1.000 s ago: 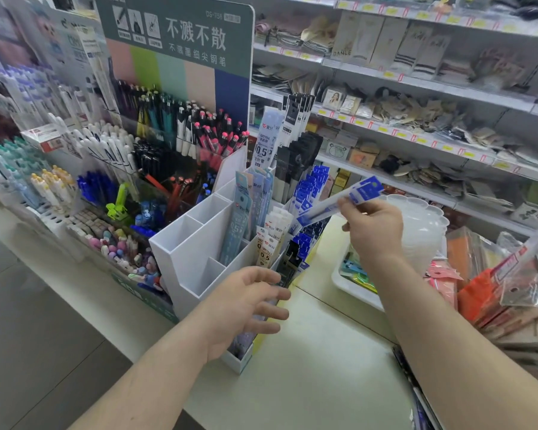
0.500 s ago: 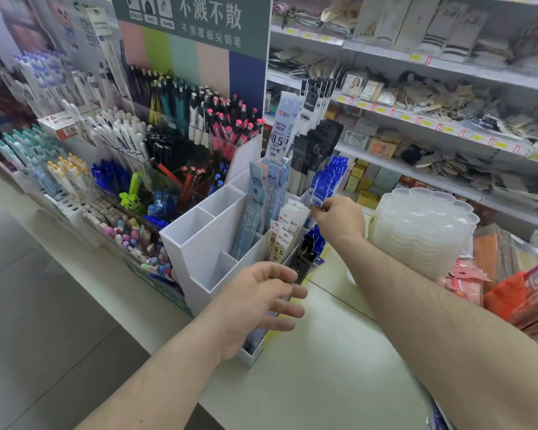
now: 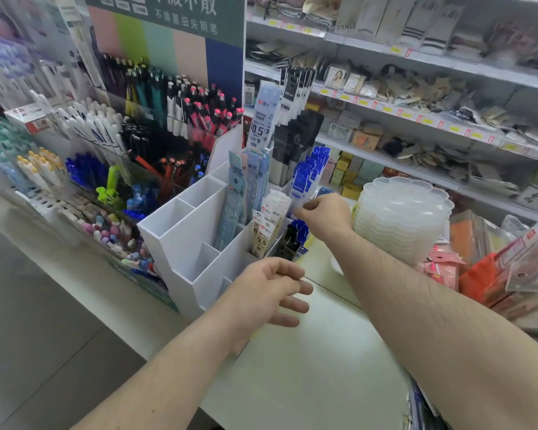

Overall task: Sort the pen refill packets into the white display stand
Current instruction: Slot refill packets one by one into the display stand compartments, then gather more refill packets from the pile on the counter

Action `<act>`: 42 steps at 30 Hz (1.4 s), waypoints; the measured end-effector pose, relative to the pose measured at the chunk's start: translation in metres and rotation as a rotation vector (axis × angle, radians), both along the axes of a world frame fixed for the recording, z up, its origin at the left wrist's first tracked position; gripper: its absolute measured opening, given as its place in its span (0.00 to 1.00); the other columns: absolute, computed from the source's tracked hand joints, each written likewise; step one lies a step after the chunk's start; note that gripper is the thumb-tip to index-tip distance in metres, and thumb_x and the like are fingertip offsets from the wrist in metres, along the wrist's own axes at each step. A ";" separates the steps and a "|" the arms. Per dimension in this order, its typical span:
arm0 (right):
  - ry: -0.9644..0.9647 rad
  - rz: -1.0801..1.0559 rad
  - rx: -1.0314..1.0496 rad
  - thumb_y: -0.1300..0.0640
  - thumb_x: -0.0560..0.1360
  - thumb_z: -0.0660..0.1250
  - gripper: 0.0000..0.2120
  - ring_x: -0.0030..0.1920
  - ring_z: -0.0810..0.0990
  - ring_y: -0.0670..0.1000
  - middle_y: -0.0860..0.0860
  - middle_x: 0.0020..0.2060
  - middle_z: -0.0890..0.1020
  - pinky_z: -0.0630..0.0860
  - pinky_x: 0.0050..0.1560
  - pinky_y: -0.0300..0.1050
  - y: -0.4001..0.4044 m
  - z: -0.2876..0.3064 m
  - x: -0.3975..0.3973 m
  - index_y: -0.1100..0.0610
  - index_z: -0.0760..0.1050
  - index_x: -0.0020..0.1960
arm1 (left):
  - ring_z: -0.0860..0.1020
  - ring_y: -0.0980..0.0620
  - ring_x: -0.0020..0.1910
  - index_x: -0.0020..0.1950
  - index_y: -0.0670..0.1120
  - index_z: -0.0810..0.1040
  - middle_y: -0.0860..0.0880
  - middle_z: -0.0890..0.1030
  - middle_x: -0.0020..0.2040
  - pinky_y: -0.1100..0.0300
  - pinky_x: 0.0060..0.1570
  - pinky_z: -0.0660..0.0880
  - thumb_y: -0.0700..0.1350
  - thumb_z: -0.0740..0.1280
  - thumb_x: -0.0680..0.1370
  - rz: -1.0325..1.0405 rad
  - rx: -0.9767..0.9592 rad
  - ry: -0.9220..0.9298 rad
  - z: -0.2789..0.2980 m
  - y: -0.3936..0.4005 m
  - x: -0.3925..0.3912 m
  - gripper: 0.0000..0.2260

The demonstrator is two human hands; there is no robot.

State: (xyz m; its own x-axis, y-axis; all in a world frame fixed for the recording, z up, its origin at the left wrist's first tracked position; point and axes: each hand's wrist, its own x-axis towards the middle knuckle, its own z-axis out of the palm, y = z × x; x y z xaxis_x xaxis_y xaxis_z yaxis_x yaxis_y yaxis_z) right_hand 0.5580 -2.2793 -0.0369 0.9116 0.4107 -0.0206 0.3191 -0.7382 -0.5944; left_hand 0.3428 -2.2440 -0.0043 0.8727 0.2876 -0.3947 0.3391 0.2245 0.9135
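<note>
I see two bare forearms, no sleeves, watch or rings in view. Left hand [image 3: 266,293] & right hand [image 3: 323,214] ungloved; right forearm visibly hairy.

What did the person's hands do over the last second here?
The right hand carried a blue-and-clear pen refill packet down from mid-air to the row of blue packets at the right of the white plastic display stand, and still pinches it there. The left hand stayed open by the stand's front, holding nothing. The other packets kept their slots.
</note>
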 end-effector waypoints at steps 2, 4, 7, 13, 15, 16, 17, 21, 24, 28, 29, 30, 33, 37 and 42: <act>-0.010 0.007 0.026 0.50 0.75 0.71 0.09 0.46 0.81 0.48 0.48 0.47 0.86 0.80 0.48 0.47 -0.013 0.004 -0.008 0.52 0.86 0.51 | 0.84 0.50 0.42 0.55 0.44 0.77 0.48 0.85 0.48 0.52 0.43 0.82 0.37 0.63 0.80 -0.024 0.021 0.002 -0.004 -0.007 0.003 0.06; 0.010 0.014 0.099 0.52 0.75 0.71 0.09 0.48 0.81 0.48 0.48 0.48 0.86 0.79 0.50 0.47 -0.029 0.009 -0.020 0.53 0.86 0.52 | 0.83 0.51 0.43 0.56 0.45 0.77 0.48 0.85 0.48 0.53 0.43 0.81 0.37 0.63 0.80 -0.053 0.040 0.001 -0.010 -0.015 0.007 0.07; 0.080 -0.001 0.227 0.55 0.74 0.72 0.07 0.43 0.82 0.48 0.48 0.40 0.85 0.78 0.48 0.46 -0.059 0.011 -0.046 0.56 0.86 0.49 | 0.83 0.53 0.41 0.54 0.46 0.77 0.50 0.85 0.47 0.56 0.41 0.80 0.37 0.63 0.80 -0.101 0.082 -0.001 -0.023 -0.029 0.017 0.07; 0.223 -0.194 0.292 0.57 0.73 0.70 0.07 0.32 0.77 0.43 0.41 0.27 0.80 0.78 0.40 0.47 -0.152 -0.023 -0.100 0.53 0.83 0.37 | 0.83 0.52 0.46 0.51 0.52 0.77 0.54 0.85 0.46 0.53 0.48 0.78 0.40 0.64 0.77 -0.232 0.228 0.088 -0.072 -0.067 0.032 0.08; 0.227 -0.285 0.207 0.56 0.74 0.70 0.06 0.37 0.79 0.42 0.41 0.31 0.81 0.76 0.40 0.42 -0.186 -0.037 -0.117 0.49 0.83 0.39 | 0.82 0.51 0.48 0.50 0.54 0.77 0.53 0.85 0.48 0.53 0.49 0.78 0.43 0.66 0.76 -0.296 0.257 0.105 -0.086 -0.079 0.035 0.06; 0.226 -0.330 0.160 0.55 0.74 0.69 0.06 0.39 0.79 0.42 0.41 0.33 0.82 0.76 0.41 0.41 -0.202 -0.046 -0.125 0.49 0.83 0.40 | 0.82 0.51 0.49 0.49 0.54 0.77 0.53 0.84 0.49 0.54 0.48 0.77 0.44 0.67 0.76 -0.321 0.264 0.111 -0.092 -0.085 0.038 0.06; 0.227 -0.374 0.111 0.55 0.74 0.69 0.05 0.41 0.80 0.44 0.42 0.36 0.82 0.76 0.43 0.42 -0.218 -0.054 -0.131 0.50 0.83 0.42 | 0.82 0.51 0.49 0.49 0.55 0.77 0.52 0.84 0.50 0.55 0.48 0.76 0.45 0.67 0.76 -0.341 0.271 0.115 -0.099 -0.091 0.040 0.05; 0.141 -0.465 -0.150 0.52 0.75 0.69 0.13 0.58 0.77 0.52 0.49 0.53 0.81 0.72 0.58 0.46 -0.269 -0.086 -0.141 0.54 0.81 0.58 | 0.80 0.52 0.51 0.49 0.55 0.76 0.53 0.83 0.52 0.60 0.44 0.74 0.44 0.66 0.77 -0.434 0.311 0.150 -0.119 -0.114 0.049 0.05; 0.098 -0.512 -0.394 0.38 0.71 0.71 0.33 0.69 0.69 0.57 0.55 0.67 0.73 0.64 0.69 0.50 -0.299 -0.096 -0.131 0.54 0.72 0.70 | 0.80 0.52 0.52 0.50 0.53 0.76 0.52 0.82 0.53 0.62 0.42 0.73 0.41 0.65 0.78 -0.489 0.318 0.168 -0.128 -0.132 0.055 0.06; 0.202 -0.528 -0.466 0.24 0.61 0.70 0.55 0.76 0.59 0.58 0.56 0.76 0.63 0.58 0.74 0.54 -0.328 -0.104 -0.108 0.53 0.57 0.77 | 0.76 0.54 0.42 0.51 0.51 0.76 0.51 0.81 0.53 0.62 0.37 0.72 0.40 0.65 0.77 -0.515 0.305 0.205 -0.141 -0.148 0.058 0.07; 0.238 -0.527 -0.471 0.23 0.59 0.70 0.59 0.77 0.56 0.59 0.56 0.77 0.59 0.56 0.75 0.56 -0.333 -0.105 -0.104 0.52 0.54 0.79 | 0.75 0.54 0.40 0.53 0.50 0.76 0.51 0.80 0.54 0.62 0.37 0.72 0.40 0.64 0.77 -0.521 0.295 0.224 -0.144 -0.150 0.058 0.07; 0.273 -0.526 -0.479 0.22 0.57 0.71 0.63 0.78 0.54 0.59 0.56 0.78 0.56 0.55 0.75 0.59 -0.335 -0.108 -0.099 0.51 0.50 0.80 | 0.75 0.53 0.40 0.56 0.50 0.76 0.53 0.78 0.54 0.61 0.38 0.72 0.41 0.64 0.78 -0.526 0.283 0.242 -0.146 -0.152 0.058 0.08; 0.357 -0.499 -0.515 0.21 0.51 0.71 0.69 0.78 0.52 0.61 0.54 0.80 0.50 0.57 0.73 0.66 -0.340 -0.115 -0.090 0.48 0.42 0.80 | 0.76 0.53 0.48 0.61 0.50 0.74 0.55 0.76 0.58 0.59 0.45 0.74 0.42 0.64 0.78 -0.536 0.284 0.261 -0.150 -0.154 0.057 0.12; 0.414 -0.430 -0.620 0.18 0.48 0.70 0.70 0.78 0.51 0.62 0.54 0.80 0.48 0.57 0.71 0.67 -0.334 -0.122 -0.082 0.43 0.41 0.79 | 0.76 0.52 0.58 0.63 0.50 0.74 0.55 0.75 0.62 0.59 0.51 0.73 0.43 0.65 0.78 -0.533 0.310 0.265 -0.157 -0.151 0.058 0.14; 0.335 -0.361 -0.699 0.18 0.49 0.67 0.67 0.75 0.58 0.63 0.57 0.76 0.61 0.64 0.69 0.60 -0.294 -0.123 -0.095 0.48 0.49 0.78 | 0.75 0.52 0.51 0.63 0.49 0.73 0.53 0.76 0.60 0.58 0.49 0.72 0.43 0.66 0.77 -0.508 0.288 0.295 -0.166 -0.143 0.057 0.14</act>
